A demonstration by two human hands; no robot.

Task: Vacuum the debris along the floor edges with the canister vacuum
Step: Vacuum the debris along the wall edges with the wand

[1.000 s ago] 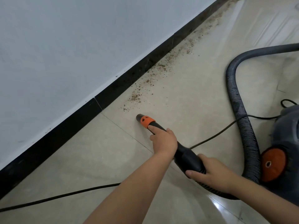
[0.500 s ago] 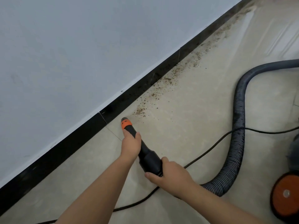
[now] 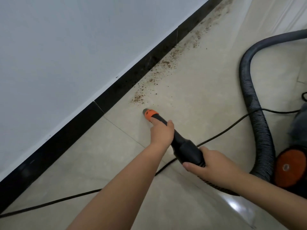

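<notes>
A black vacuum nozzle with an orange tip (image 3: 149,114) rests on the beige floor tile, a short way below the near end of a brown debris trail (image 3: 159,75). The trail runs along the black baseboard (image 3: 132,78) toward the upper right. My left hand (image 3: 162,132) grips the narrow front of the nozzle, index finger stretched toward the orange tip. My right hand (image 3: 209,163) holds the thick black handle end (image 3: 187,150). A grey ribbed hose (image 3: 259,113) loops from the handle to the canister vacuum (image 3: 299,146) at the right edge.
A black power cord (image 3: 224,131) crosses the floor under my arms from the canister to the lower left. The canister's orange wheel (image 3: 289,168) sits close to my right wrist. A white wall (image 3: 66,55) rises above the baseboard.
The nozzle tip has pulled back from the baseboard and now sits farther out on the tile, just below the debris. The view has shifted, so the canister shows more at the right.
</notes>
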